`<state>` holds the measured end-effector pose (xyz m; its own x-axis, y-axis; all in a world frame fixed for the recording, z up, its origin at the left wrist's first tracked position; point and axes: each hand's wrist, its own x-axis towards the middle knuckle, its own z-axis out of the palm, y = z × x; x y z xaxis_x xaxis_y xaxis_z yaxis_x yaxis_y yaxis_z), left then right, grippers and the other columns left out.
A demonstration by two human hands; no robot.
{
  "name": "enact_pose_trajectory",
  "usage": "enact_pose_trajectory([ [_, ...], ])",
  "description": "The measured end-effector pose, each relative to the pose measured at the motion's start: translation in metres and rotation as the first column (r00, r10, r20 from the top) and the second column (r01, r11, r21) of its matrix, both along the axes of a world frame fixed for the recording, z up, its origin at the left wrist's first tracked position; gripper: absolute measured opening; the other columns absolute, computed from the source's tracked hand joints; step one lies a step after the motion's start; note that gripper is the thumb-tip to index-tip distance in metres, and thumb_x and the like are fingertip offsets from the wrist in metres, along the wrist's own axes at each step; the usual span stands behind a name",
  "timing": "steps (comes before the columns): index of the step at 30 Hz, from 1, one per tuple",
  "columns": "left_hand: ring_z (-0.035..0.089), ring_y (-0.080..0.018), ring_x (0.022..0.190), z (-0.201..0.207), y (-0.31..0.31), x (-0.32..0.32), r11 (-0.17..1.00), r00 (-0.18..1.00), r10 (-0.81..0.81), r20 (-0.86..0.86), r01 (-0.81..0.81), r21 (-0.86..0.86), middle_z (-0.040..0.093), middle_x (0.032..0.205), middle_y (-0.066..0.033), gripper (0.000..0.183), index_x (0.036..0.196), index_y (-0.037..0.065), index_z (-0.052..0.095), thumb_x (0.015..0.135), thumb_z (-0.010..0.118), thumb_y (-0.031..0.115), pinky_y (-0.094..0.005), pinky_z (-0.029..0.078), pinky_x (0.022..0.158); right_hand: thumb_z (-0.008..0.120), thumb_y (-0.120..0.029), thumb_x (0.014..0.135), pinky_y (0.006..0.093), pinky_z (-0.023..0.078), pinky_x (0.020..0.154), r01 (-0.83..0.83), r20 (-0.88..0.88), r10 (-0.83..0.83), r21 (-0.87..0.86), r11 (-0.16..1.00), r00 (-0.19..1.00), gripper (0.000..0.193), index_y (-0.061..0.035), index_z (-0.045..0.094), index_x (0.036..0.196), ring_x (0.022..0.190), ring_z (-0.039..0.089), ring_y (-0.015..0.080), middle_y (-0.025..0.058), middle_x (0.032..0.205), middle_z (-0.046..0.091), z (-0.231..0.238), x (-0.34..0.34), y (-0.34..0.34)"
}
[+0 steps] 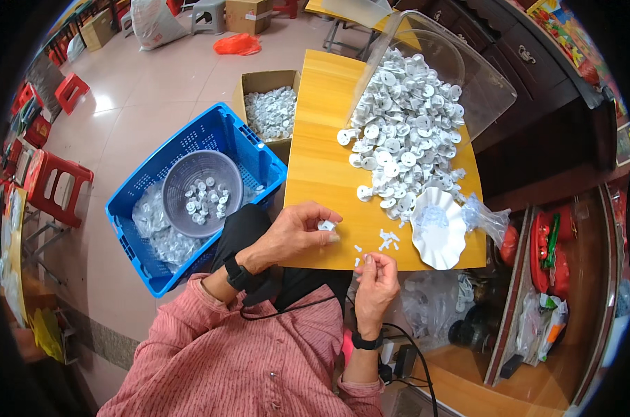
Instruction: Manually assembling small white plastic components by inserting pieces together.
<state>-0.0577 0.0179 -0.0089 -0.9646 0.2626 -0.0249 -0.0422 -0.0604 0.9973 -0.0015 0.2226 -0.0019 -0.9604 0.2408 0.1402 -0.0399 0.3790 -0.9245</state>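
Note:
My left hand point(293, 233) is over the near left part of the wooden tabletop point(315, 125). Its thumb and fingers are closed on a white round plastic part point(325, 225). At the table's near edge, my right hand point(376, 285) pinches a small white peg-like piece point(357, 262) at its fingertips. Several loose small white pieces point(389, 240) lie on the wood just beyond that hand. A white dish with a wavy rim point(437, 257) stands to their right, with tiny clear or whitish bits in it. Farther back spreads a large heap of white round plastic parts point(405, 125).
A clear plastic bin point(485, 97) lies tipped behind the heap. Left of the table, a blue crate point(138, 260) holds a grey basket point(240, 187) of white parts and bagged pieces. A cardboard box point(297, 80) of parts stands beyond. Open shelves point(551, 368) are at the right.

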Motion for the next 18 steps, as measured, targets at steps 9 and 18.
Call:
enact_pose_trajectory([
  [9, 0.067, -0.0162, 0.106, 0.006, 0.004, 0.031, 0.861, 0.972, -0.095, 0.215, -0.028, 0.508, 0.069, 0.114, -0.0096, 0.032, 0.126, -0.002, 0.060, 0.095, 0.066, 0.003, -0.0289, 0.054, 0.096, 0.053, 0.001, 0.098, 0.0239, 0.051, 0.057, -0.095, 0.026, 0.096, -0.033, 0.995, 0.995, 0.017, 0.0027, 0.062, 0.113, 0.069, 0.061, 0.0111, 0.0094, 0.099, 0.064, 0.011, 0.003, -0.016],
  [18, 0.068, -0.0210, 0.108, 0.007, 0.005, 0.047, 0.792, 0.940, -0.116, 0.321, -0.108, 0.602, 0.067, 0.123, -0.0158, 0.039, 0.136, 0.000, 0.054, 0.098, 0.062, 0.006, -0.0357, 0.055, 0.099, 0.054, 0.000, 0.098, 0.0219, 0.051, 0.060, -0.150, 0.068, 0.178, -0.299, 0.942, 0.982, 0.015, 0.0045, 0.055, 0.113, 0.073, 0.059, 0.0092, 0.0087, 0.095, 0.062, 0.018, 0.007, -0.030],
])
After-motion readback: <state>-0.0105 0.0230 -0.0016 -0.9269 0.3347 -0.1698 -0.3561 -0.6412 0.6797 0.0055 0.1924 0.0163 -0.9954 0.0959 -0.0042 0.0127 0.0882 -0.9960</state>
